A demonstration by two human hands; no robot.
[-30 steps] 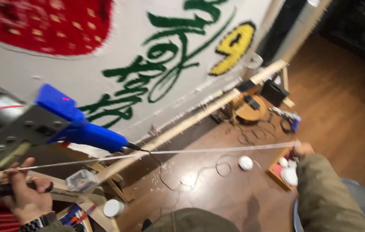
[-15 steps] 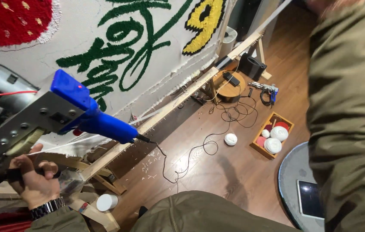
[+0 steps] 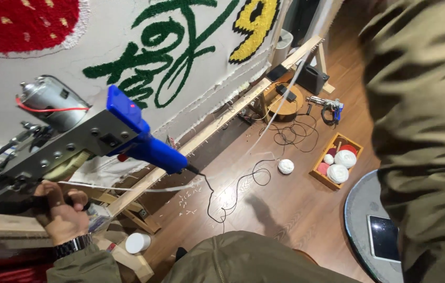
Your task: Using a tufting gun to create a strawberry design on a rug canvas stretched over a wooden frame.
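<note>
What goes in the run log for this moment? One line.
left hand: grips tufting gun | right hand: out of view, sleeve raised | yarn strand: at gun | cloth: on frame

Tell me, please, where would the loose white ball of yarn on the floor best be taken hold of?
Probably from above, fingers around the sides of the white yarn ball. It is round, sits apart on the bare wooden floor, and nothing crowds it except a strand trailing off.

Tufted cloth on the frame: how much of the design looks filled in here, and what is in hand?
Done: the red patch, green lettering and yellow shape on the stretched cloth are tufted. In hand: the left hand grips the blue-handled tufting gun, with white yarn trailing from it; the right hand is out of view, only its sleeve shows. Left: bare cloth around the shapes.
</note>
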